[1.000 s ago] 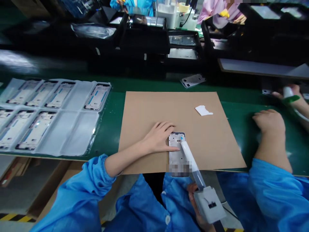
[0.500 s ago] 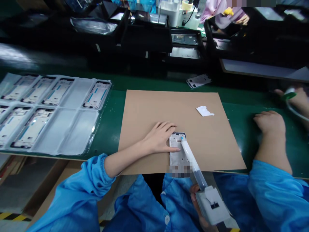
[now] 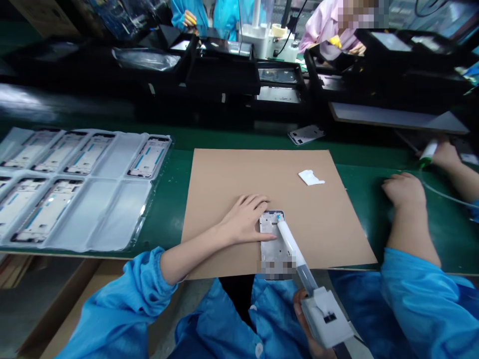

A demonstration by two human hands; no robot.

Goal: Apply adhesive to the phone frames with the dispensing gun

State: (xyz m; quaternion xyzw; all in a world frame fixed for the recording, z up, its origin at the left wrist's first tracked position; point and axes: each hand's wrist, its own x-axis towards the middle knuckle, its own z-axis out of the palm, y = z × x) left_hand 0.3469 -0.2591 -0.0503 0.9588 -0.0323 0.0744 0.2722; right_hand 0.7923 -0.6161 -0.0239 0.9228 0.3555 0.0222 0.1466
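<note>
A pale metal phone frame (image 3: 270, 250) lies lengthwise at the near edge of a brown cardboard sheet (image 3: 220, 174). My left hand (image 3: 245, 219) holds it from the left, fingers at its upper left edge and thumb across its face. Under the grip of my right hand (image 3: 305, 319) is a glue dispenser (image 3: 327, 317), a grey-white body with a long white and clear barrel. Its blue tip meets the upper right part of the frame, and whether glue comes out is too small to see. The dispenser hides most of my right hand.
A clear plastic tray (image 3: 84, 214) on the left holds several phone frames. White paper (image 3: 310, 177) lies on the cardboard, with another phone frame (image 3: 306, 134) behind it. Black bins (image 3: 224, 72) line the back. A co-worker's arm (image 3: 409, 214) rests on the green bench at right.
The view has tilted up slightly. My hands, the phone frame and the dispenser keep nearly the same arrangement. At right, a co-worker's hand with a white-and-green tool has moved left.
</note>
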